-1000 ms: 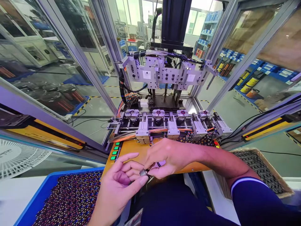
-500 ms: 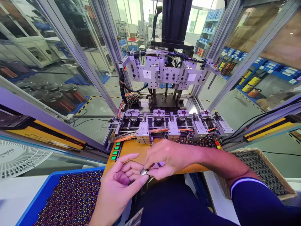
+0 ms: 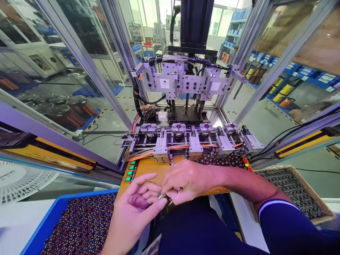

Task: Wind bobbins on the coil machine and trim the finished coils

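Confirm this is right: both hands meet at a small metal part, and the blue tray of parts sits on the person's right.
The side is wrong: the head view shows the blue tray of parts on the person's left. The left hand and right hand do meet at a small metal part.

The left hand (image 3: 134, 205), palm up, and the right hand (image 3: 184, 180), palm down, meet pinching above the worktop's (image 3: 148, 170) near edge.

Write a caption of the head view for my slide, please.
Left hand holding a small metal part, right hand at its end, before a row of metal fixtures, blue tray at left.
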`<state>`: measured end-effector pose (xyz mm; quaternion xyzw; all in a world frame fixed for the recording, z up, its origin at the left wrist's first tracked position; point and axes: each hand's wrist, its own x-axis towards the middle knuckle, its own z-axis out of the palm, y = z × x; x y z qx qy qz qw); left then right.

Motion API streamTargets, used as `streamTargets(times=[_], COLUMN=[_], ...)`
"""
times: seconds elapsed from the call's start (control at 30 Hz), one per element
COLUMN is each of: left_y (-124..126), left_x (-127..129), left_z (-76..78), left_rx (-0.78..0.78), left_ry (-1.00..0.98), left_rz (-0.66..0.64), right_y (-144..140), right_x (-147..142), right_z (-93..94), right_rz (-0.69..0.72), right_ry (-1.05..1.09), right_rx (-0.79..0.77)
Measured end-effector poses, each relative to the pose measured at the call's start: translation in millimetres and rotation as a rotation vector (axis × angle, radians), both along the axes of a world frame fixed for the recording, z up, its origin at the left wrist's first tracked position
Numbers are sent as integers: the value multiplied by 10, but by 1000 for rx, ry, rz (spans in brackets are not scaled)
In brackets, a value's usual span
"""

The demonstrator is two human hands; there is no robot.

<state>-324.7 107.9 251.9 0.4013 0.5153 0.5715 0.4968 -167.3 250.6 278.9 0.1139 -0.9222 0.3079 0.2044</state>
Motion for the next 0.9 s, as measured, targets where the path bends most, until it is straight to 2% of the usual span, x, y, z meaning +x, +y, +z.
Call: streamTargets(times=[0.13, 0.27, 0.47, 0.6, 0.73, 0.9], left_y=[-4, -22, -31, -40, -59, -71], left_x=[22, 24, 19, 72, 153, 146], left_z=[13, 12, -11, 33, 125, 113], left_rx=[-6, -10, -13, -30, -87, -84], left_ry=[-19, -9, -13, -115, -237, -250], left_rz=[8, 1, 2, 70, 182, 154], right_y=[5, 0, -23, -48, -53, -43], right_x=[13, 26, 26, 24, 23, 17], right_z=[81, 174, 95, 48, 123, 204], right_rz=[4, 29, 23, -7, -43, -4], right_ry=[-102, -169, -181, -100, -41, -218], right_rx=[-111, -92, -71, -198, -323, -375])
